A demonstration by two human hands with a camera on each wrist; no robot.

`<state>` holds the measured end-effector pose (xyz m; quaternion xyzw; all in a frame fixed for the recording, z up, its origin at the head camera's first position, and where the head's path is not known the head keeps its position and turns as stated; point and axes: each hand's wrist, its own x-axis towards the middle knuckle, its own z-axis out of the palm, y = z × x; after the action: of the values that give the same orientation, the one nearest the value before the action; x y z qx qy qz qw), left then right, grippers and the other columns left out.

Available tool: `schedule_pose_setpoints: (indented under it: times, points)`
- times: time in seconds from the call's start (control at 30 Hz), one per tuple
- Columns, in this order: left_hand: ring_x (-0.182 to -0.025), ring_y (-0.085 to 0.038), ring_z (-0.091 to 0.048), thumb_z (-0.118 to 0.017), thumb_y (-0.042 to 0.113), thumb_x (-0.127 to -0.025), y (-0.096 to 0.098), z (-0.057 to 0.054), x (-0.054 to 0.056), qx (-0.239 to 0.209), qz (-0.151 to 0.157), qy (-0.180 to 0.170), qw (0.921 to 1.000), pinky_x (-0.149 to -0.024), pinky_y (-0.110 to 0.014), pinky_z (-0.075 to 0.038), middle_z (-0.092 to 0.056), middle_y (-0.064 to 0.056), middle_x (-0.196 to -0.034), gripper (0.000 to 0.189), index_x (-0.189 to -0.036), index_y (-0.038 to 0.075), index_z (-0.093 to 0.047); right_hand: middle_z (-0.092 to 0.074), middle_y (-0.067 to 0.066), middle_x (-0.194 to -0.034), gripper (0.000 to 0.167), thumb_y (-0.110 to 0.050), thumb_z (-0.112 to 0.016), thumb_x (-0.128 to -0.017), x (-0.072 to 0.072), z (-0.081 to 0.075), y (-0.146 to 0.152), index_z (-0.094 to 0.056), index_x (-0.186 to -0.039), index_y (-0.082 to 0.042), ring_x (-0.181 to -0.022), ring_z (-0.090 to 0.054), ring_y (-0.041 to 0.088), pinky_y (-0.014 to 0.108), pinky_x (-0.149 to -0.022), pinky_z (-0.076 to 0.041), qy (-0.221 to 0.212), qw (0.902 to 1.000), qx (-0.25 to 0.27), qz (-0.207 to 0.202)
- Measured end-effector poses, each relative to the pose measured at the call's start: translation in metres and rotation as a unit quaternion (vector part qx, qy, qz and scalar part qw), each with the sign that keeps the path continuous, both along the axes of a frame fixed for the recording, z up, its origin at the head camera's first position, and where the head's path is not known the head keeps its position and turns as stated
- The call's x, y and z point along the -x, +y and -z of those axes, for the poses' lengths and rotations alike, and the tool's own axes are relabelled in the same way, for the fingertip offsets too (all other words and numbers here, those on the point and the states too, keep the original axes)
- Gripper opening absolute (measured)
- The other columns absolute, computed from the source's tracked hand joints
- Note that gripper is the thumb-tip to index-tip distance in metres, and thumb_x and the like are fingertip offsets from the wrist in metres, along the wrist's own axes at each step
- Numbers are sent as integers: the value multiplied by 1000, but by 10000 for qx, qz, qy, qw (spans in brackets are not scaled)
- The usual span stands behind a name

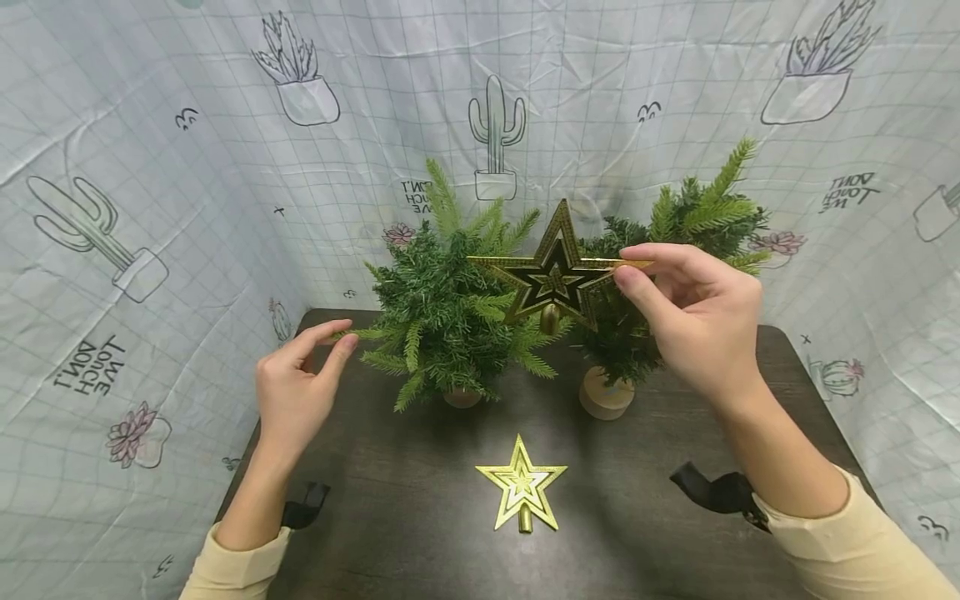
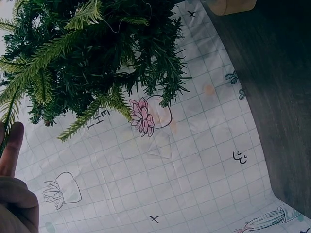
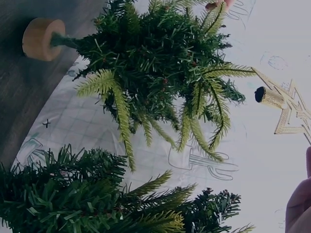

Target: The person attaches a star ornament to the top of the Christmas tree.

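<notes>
My right hand [image 1: 701,312] pinches one point of a gold star tree topper [image 1: 557,275] between thumb and fingers. The star is raised upright, its short socket facing down, in front of and between two small artificial Christmas trees. In the right wrist view the topper's hollow socket [image 3: 269,97] shows near the left tree's tip. With thumb and fingertips my left hand [image 1: 296,383] pinches a light green branch tip at the left side of the left tree [image 1: 442,308]. The right tree [image 1: 690,217] is partly hidden behind the star and my right hand.
A second gold star topper [image 1: 522,483] lies flat on the dark wooden table [image 1: 405,517], in front of the trees. The right tree's round wooden base [image 1: 606,396] shows. Cactus-print curtains [image 1: 375,100] surround the table's back and sides. Black straps [image 1: 712,489] hang at both wrists.
</notes>
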<state>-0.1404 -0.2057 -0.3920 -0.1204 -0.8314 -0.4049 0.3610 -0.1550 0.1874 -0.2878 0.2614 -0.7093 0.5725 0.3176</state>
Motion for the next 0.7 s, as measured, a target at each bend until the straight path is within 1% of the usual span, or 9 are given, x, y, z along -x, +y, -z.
schedule_pose_setpoints:
  times: [0.07, 0.1, 0.17, 0.3, 0.43, 0.53, 0.63, 0.7]
  points:
    - [-45, 2, -10, -83, 13, -91, 0, 0, 0, -22, 27, -25, 10000, -43, -23, -16, -37, 9, -49, 22, -113, 14, -82, -77, 4, -86, 16, 13, -76, -86, 1, -1, 0, -74, -102, 15, -51, -50, 8, 17, -51, -37, -25, 10000, 57, -36]
    - [-45, 2, -11, -83, 14, -92, 0, 0, 0, -24, 34, -50, 10000, -43, -23, -16, -31, 9, -48, 22, -114, 14, -82, -77, 4, -86, 16, 14, -75, -86, 2, -2, -1, -73, -103, 16, -51, -50, 8, 17, -51, -36, -34, 9999, 99, -88]
    - [-46, 3, -10, -83, 13, -91, 0, 0, 0, -44, 47, -52, 10000, -43, -23, -16, -32, 10, -48, 22, -113, 14, -82, -77, 5, -86, 17, 15, -75, -86, 4, -3, -1, -73, -103, 16, -53, -53, 10, 17, -51, -37, -64, 9996, 197, -174]
    - [-47, 3, -10, -83, 13, -91, -1, 0, 0, -56, 36, -50, 10000, -44, -23, -16, -32, 9, -48, 22, -113, 14, -82, -77, 5, -85, 17, 14, -75, -87, 6, -7, -3, -73, -103, 16, -57, -57, 11, 16, -52, -39, -92, 9994, 278, -193]
    - [-47, 2, -10, -83, 13, -91, 0, 0, -1, -46, 10, -57, 10000, -44, -23, -16, -30, 10, -48, 22, -113, 13, -82, -76, 6, -84, 16, 14, -75, -87, 10, -9, -5, -74, -103, 15, -55, -54, 11, 17, -52, -38, -74, 9989, 360, -276]
    - [-46, 2, -10, -83, 14, -92, 0, 0, -1, -37, 17, -63, 10000, -43, -23, -16, -30, 7, -48, 22, -113, 13, -81, -76, 6, -84, 17, 14, -75, -87, 13, -11, -7, -73, -103, 16, -53, -49, 10, 17, -51, -36, -59, 9987, 383, -345]
    - [-46, 3, -11, -83, 13, -91, 0, 0, -1, -40, 47, -11, 10000, -43, -23, -16, -53, 5, -55, 22, -113, 12, -82, -76, 5, -84, 17, 13, -75, -87, 16, -12, -9, -73, -104, 15, -51, -48, 10, 17, -51, -35, -70, 9987, 370, -342]
    - [-46, 4, -11, -83, 13, -91, 0, -1, -1, -38, 73, -25, 10000, -43, -23, -16, -58, 3, -57, 22, -113, 12, -81, -76, 5, -85, 17, 13, -75, -88, 18, -12, -10, -73, -105, 15, -50, -47, 10, 17, -51, -35, -101, 9985, 403, -365]
